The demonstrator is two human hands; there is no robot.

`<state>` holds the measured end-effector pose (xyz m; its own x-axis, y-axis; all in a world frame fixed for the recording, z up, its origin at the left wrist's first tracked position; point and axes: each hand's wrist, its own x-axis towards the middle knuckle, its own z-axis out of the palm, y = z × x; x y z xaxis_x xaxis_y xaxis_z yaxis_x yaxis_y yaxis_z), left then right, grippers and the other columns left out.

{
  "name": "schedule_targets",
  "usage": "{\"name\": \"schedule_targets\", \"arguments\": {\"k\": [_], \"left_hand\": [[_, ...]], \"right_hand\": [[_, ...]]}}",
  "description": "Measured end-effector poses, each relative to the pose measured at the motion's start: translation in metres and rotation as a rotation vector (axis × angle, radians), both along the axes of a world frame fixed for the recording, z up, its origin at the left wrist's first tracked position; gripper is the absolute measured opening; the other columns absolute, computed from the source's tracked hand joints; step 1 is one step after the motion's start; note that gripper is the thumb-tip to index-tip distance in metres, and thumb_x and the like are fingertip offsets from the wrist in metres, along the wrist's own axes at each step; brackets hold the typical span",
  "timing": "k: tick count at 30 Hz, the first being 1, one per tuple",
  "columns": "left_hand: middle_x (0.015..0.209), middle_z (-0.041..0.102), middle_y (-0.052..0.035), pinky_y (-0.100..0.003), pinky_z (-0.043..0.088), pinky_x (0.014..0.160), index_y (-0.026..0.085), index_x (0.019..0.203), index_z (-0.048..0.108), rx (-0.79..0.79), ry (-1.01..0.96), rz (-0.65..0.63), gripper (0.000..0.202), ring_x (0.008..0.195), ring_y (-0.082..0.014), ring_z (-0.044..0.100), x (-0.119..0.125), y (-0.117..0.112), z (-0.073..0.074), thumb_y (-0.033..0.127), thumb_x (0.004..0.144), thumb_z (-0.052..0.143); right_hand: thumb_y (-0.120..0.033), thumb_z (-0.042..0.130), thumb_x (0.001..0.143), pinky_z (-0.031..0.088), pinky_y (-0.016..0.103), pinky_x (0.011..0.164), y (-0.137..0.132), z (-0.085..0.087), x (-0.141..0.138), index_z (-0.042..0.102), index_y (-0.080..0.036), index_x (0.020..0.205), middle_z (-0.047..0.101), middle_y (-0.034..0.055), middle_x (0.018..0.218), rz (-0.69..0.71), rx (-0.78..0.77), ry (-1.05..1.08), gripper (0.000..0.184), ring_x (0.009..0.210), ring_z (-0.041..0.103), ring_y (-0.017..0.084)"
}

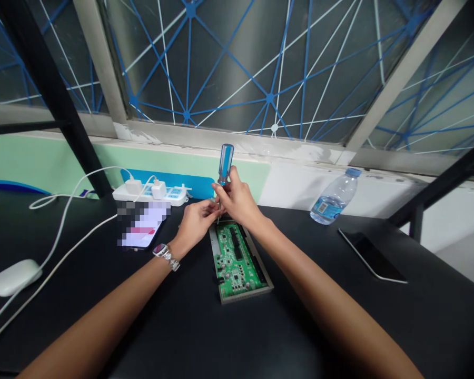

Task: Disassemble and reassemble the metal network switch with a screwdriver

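Observation:
A green circuit board lies in a shallow grey metal tray on the black table. My right hand is wrapped round a blue-handled screwdriver, held upright with its tip down at the board's far left corner. My left hand, a watch on its wrist, has its fingers pinched together around the screwdriver's shaft just above the board. What the fingertips pinch besides the shaft is hidden.
A lit phone lies left of the board, behind it a white power strip with chargers and cables. A white adapter sits at far left. A water bottle lies at right, a dark phone near it.

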<state>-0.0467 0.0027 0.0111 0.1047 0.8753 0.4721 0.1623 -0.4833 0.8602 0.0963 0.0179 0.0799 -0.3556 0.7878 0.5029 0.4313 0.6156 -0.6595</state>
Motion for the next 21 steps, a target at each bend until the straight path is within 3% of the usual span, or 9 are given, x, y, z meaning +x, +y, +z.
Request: {"name": "schedule_targets", "arguments": {"k": [21], "left_hand": [[0.091,0.077,-0.0085,-0.031,0.056,0.075,0.011,0.091,0.071,-0.054,0.045,-0.059,0.024,0.084,-0.0246,0.073,-0.0017,0.0,-0.0003,0.033,0.084,0.065]], "right_hand": [[-0.037,0.05,0.094,0.047,0.03,0.052,0.0014,-0.0065,0.0021,0.035,-0.026,0.114,0.059,-0.0022,0.069,0.008,-0.01,0.02,0.027,0.058,0.062,0.018]]}}
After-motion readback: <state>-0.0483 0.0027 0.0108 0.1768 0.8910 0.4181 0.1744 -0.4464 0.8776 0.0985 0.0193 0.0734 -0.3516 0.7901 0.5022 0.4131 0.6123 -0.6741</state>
